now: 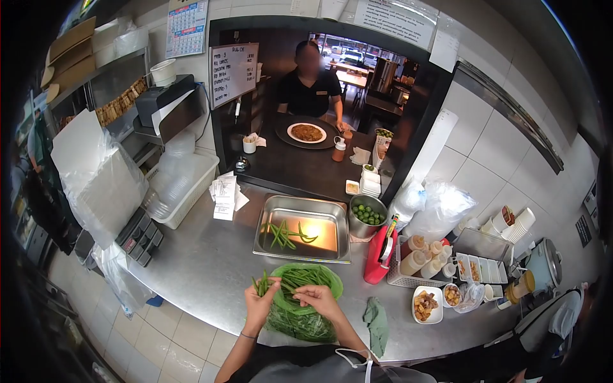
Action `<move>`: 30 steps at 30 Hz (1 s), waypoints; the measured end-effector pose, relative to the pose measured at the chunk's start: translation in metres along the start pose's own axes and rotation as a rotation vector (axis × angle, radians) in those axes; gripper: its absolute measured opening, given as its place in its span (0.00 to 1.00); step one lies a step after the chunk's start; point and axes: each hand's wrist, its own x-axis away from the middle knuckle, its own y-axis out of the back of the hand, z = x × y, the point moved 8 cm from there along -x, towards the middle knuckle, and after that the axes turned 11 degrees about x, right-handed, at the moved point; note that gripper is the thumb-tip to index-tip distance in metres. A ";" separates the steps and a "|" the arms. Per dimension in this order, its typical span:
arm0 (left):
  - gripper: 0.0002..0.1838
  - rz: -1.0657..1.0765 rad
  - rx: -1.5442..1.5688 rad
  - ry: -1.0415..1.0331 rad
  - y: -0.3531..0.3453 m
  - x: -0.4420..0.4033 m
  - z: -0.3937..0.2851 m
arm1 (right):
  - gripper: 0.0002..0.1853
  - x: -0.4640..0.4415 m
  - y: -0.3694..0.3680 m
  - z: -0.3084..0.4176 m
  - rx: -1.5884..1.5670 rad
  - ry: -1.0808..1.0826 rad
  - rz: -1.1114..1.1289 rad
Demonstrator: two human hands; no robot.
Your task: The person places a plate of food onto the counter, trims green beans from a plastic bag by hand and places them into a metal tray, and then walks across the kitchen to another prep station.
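A tiled kitchen holds the stainless-steel table [191, 265] I inspect remotely. I find the left hand [259, 306] closed on several green beans [260, 282]. The right hand [323, 304] is at the plastic bag [300, 325]; whether its fingertips grip anything, I cannot tell. Bagged beans [311, 276] lie mostly crosswise, just beyond the right hand, the nearer one. The metal tray [331, 245] stands farther off.

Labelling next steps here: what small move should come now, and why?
Probably move the left hand forward and lay its green beans in the steel tray. That hand has a few gathered, and the tray, just beyond the bean pile, holds some loose beans with bare space beside them.
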 end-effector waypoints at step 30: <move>0.12 -0.009 0.965 0.551 0.002 -0.002 0.054 | 0.09 -0.001 0.006 0.050 1.036 0.301 -0.212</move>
